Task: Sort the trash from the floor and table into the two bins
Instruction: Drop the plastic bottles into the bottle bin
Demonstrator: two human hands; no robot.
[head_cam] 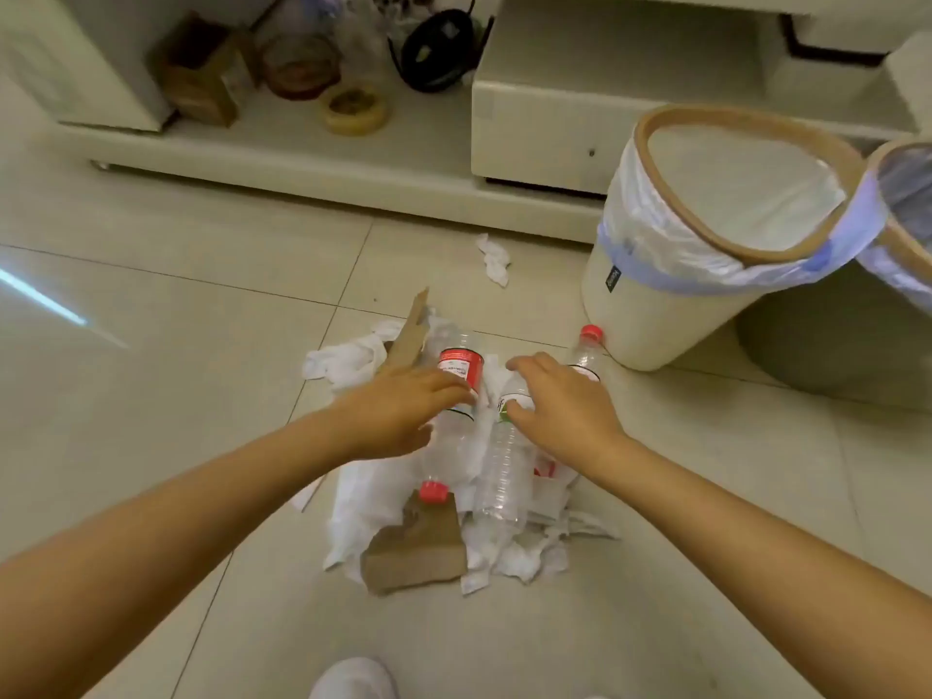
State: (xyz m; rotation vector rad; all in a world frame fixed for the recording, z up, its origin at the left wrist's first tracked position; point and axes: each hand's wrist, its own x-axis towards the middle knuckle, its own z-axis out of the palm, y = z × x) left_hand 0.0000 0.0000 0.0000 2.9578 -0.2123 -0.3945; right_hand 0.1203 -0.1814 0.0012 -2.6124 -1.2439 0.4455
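Observation:
A pile of trash lies on the tiled floor: white tissues (353,517), a brown cardboard piece (413,552) and a second cardboard strip (406,335). My left hand (398,411) reaches over a red-labelled plastic bottle (459,368) with a red cap, its fingers stretched across the bottle. My right hand (560,401) spreads over a clear bottle (504,476), the thumb touching it. A third bottle (587,345) with a red cap lies against a cream bin (655,315) lined with a white bag. A second lined bin (903,244) shows at the right edge.
One crumpled tissue (494,259) lies apart, toward a low white cabinet (529,118). Its open shelf holds a cardboard box (201,78), a yellow tape roll (353,108) and a black object (433,47). My white shoe (353,681) is at the bottom.

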